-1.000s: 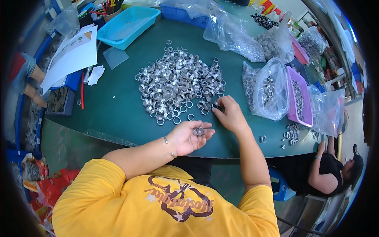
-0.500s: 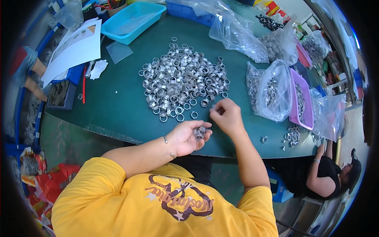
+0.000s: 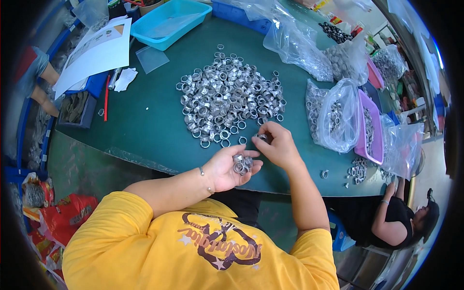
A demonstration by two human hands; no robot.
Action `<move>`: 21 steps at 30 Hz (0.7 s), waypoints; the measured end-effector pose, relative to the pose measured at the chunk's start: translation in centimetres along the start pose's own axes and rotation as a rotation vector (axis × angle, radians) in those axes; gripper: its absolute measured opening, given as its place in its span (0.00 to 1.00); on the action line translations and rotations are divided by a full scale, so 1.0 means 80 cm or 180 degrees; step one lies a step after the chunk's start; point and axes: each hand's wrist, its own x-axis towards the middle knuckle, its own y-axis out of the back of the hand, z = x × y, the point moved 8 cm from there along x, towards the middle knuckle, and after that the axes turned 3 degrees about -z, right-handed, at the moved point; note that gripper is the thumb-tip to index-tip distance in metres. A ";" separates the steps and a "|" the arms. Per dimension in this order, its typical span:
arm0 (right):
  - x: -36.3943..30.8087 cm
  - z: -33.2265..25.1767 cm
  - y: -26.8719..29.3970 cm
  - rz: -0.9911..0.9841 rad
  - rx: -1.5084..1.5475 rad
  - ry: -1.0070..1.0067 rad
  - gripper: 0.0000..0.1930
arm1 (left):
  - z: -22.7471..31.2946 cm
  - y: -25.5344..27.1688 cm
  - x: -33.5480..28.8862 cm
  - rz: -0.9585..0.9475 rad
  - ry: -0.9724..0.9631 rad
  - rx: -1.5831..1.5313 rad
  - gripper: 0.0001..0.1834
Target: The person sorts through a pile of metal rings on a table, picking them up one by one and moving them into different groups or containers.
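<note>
Broad lane left, slim lane right

The surface is widest open left of the ring pile, as far as the red rod; a turquoise tray and clear plastic square bound it at the back. Right of the pile, a slimmer strip runs up to the clear bag of rings, with the purple tray just beyond. In front, the left hand and right hand crowd the approach, their fingers close together.
</note>
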 end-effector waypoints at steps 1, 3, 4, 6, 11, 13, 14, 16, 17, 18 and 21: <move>-0.001 -0.011 -0.002 -0.0373 0.0302 0.0108 0.11 | 0.002 -0.001 0.000 -0.0068 -0.0053 -0.0028 0.21; 0.000 -0.029 -0.009 -0.1123 0.0907 0.0323 0.12 | 0.006 -0.002 0.000 -0.0200 -0.0161 -0.0085 0.22; 0.013 -0.039 0.008 -0.0578 0.0423 0.0788 0.14 | 0.003 -0.005 -0.002 -0.0140 -0.0054 -0.0088 0.18; 0.031 -0.012 0.038 0.0885 -0.1166 0.1144 0.16 | -0.009 -0.006 0.004 -0.0334 0.0245 -0.0141 0.14; 0.031 0.033 0.032 0.1254 -0.1206 0.0771 0.20 | -0.018 -0.004 -0.002 -0.0115 0.0269 -0.0023 0.09; 0.015 0.022 0.028 0.0999 -0.1240 0.0827 0.20 | -0.015 0.001 -0.005 -0.0064 0.0212 0.0039 0.09; 0.007 0.016 0.023 0.0935 -0.1176 0.0881 0.20 | -0.013 0.003 -0.006 -0.0045 0.0180 0.0065 0.09; -0.008 0.006 0.016 0.0939 -0.1014 0.1025 0.19 | -0.014 0.005 -0.006 -0.0022 0.0143 0.0121 0.09; -0.012 0.000 0.016 0.0971 -0.0959 0.1041 0.18 | -0.015 0.004 -0.005 -0.0018 0.0136 0.0148 0.09; -0.012 -0.006 0.018 0.1127 -0.1037 0.1060 0.17 | -0.015 0.004 -0.004 -0.0012 0.0128 0.0177 0.09; 0.000 -0.017 0.023 0.1646 -0.1255 0.1122 0.09 | -0.018 0.001 0.002 -0.0003 0.0118 0.0228 0.09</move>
